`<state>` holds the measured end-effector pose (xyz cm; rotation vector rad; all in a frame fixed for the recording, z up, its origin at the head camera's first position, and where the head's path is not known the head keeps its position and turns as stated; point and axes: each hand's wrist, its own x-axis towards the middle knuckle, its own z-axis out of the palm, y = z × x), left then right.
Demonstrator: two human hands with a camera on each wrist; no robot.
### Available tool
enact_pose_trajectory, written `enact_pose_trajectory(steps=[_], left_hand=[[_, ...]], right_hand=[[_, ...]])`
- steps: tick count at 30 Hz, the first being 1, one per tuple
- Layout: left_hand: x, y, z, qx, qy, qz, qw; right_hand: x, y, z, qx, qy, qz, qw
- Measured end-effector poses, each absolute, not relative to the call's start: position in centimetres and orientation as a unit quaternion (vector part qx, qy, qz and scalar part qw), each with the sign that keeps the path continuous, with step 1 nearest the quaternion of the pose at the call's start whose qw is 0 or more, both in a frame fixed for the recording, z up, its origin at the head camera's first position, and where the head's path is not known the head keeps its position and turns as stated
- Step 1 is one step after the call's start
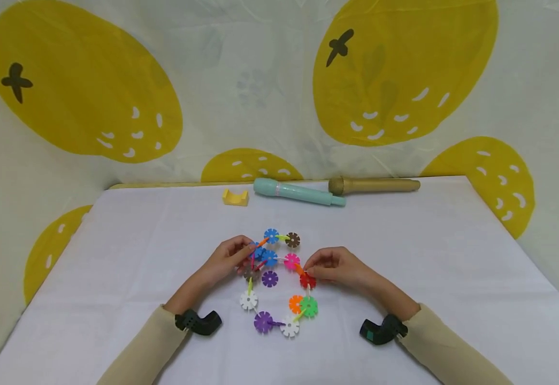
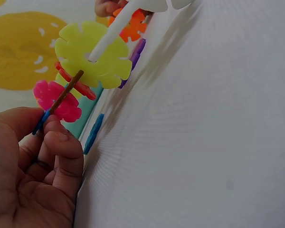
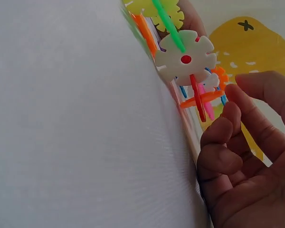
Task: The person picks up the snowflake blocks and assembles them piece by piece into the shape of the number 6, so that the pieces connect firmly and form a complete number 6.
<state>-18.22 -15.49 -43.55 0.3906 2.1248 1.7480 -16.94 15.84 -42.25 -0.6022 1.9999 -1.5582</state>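
Note:
Notched plastic snowflake discs in many colours are slotted together into a loop on the table, with a brown disc (image 1: 292, 240) at its far end and a white disc (image 1: 290, 326) at its near end. My left hand (image 1: 231, 258) pinches a blue disc (image 2: 40, 124) between thumb and fingertips, at the loop's far left. A pink disc (image 2: 66, 105) and a brown disc seen edge-on (image 2: 66, 91) stand beside those fingertips. At the loop's right side my right hand (image 1: 337, 266) has loosely bent fingers, their tips beside the orange disc (image 3: 199, 99) and red disc (image 3: 198, 97); no pinch shows.
Inside the loop lies a purple disc (image 1: 269, 278). Along the table's back edge are a yellow cradle-shaped block (image 1: 235, 198), a turquoise toy microphone (image 1: 303, 193) and a gold one. A white cloth covers the table (image 1: 452, 256). Behind hangs a fruit-patterned curtain (image 1: 260, 96).

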Motion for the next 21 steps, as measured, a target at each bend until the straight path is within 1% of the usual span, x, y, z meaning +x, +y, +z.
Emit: enact_pose_trajectory(steps=[6, 9, 17, 21], left_hand=[[-18.0, -15.3, -43.6, 0.144, 0.758, 0.611, 0.176], [-17.8, -15.2, -43.6, 0.147, 0.762, 0.607, 0.171], [-17.7, -14.9, -43.4, 0.154, 0.774, 0.592, 0.166], [-17.7, -14.8, -43.4, 0.156, 0.778, 0.583, 0.175]], right_hand=[[-16.4, 15.3, -42.3, -0.315, 0.734, -0.561, 0.218], [-16.1, 15.0, -42.4, -0.317, 0.749, -0.547, 0.200], [-15.7, 14.8, -41.3, -0.294, 0.786, -0.501, 0.211], [-15.5, 14.8, -41.1, -0.303, 0.792, -0.494, 0.195]])
